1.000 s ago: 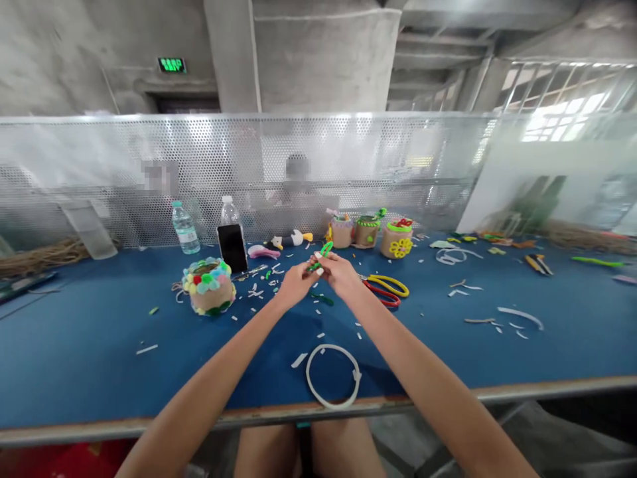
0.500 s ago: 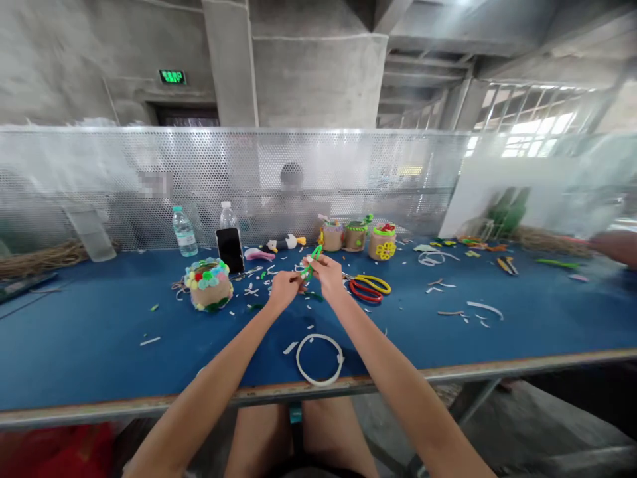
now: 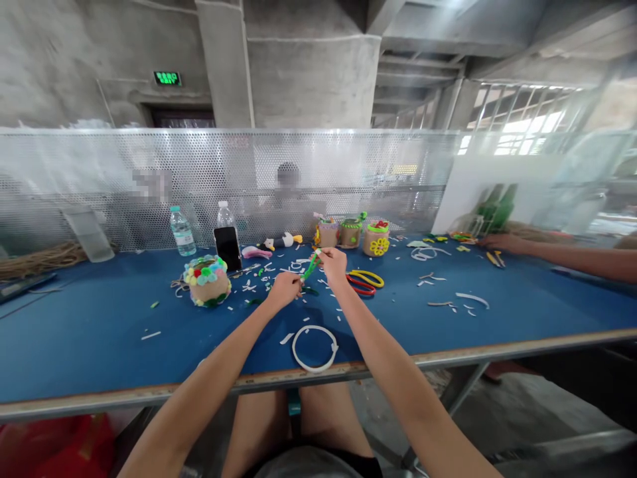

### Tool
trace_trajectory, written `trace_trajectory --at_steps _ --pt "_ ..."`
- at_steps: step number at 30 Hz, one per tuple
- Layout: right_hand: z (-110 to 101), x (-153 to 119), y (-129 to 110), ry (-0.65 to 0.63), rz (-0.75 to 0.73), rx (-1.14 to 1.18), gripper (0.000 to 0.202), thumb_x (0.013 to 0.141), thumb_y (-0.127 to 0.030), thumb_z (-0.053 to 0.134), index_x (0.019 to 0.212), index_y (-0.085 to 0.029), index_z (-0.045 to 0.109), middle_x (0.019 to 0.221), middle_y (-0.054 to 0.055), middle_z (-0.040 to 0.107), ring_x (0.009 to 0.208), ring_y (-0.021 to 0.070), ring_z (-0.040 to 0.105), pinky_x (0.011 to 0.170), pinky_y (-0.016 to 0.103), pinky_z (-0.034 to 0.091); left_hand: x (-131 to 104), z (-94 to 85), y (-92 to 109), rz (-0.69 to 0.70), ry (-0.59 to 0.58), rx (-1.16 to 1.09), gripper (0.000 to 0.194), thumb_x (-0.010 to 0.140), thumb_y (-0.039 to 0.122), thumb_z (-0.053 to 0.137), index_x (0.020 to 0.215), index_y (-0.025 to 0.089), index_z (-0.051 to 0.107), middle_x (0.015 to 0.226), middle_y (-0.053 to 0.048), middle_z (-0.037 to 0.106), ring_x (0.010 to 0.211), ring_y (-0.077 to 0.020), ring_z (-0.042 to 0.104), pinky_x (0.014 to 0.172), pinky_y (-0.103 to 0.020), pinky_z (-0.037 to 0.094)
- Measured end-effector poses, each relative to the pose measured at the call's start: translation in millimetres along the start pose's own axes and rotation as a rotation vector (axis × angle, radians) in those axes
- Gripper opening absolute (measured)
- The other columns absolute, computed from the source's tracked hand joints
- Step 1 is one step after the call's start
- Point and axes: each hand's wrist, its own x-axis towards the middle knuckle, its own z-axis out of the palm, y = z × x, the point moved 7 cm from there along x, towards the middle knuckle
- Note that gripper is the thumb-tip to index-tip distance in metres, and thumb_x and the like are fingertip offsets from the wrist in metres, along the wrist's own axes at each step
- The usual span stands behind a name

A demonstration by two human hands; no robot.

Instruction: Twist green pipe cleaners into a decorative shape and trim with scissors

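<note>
A green fuzzy strip (image 3: 310,267) stretches between my two hands above the middle of the table. My left hand (image 3: 286,289) pinches its lower end, and my right hand (image 3: 332,265) grips the upper end, where a small white bit shows. Beside my right hand lie scissors with red and yellow handles (image 3: 365,281). A white ring (image 3: 294,348) rests on the blue table near the front edge, below my hands. White scraps are scattered around it.
Left stand a pompom-covered jar (image 3: 209,289), a phone (image 3: 227,248) and bottles (image 3: 183,232). Three decorated jars (image 3: 377,240) stand behind my right hand. At the right, another person's arm (image 3: 572,257) reaches over the table (image 3: 398,332) near pliers (image 3: 495,259).
My hands have moved slightly apart, and the green strip now runs in a straighter line between them. The other person's arm has reached farther in from the right. The view has shifted slightly.
</note>
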Motion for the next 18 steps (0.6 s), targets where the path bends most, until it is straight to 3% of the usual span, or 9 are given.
trace_trajectory --at_steps 11,18 --pt "-6 8 -10 -0.079 -0.177 -0.283 0.021 0.089 -0.028 0.051 0.103 -0.014 0.057 0.103 0.006 0.059 0.086 0.0166 0.059 0.074 0.035 0.051 0 -14.5 2 0.037 0.06 -0.069 0.026 0.087 0.031 0.051 0.106 0.014 0.055 0.107 -0.007 0.058 0.09 -0.0186 0.058 0.076 -0.037 0.05" --pt "9 0 -16 -0.218 -0.328 -0.334 0.02 0.089 -0.028 0.051 0.101 -0.013 0.057 0.098 0.005 0.06 0.082 0.015 0.06 0.072 0.033 0.051 -8 -16.7 7 0.031 -0.051 -0.275 0.027 0.087 0.03 0.053 0.108 0.013 0.054 0.108 -0.007 0.057 0.092 -0.0194 0.058 0.078 -0.039 0.05"
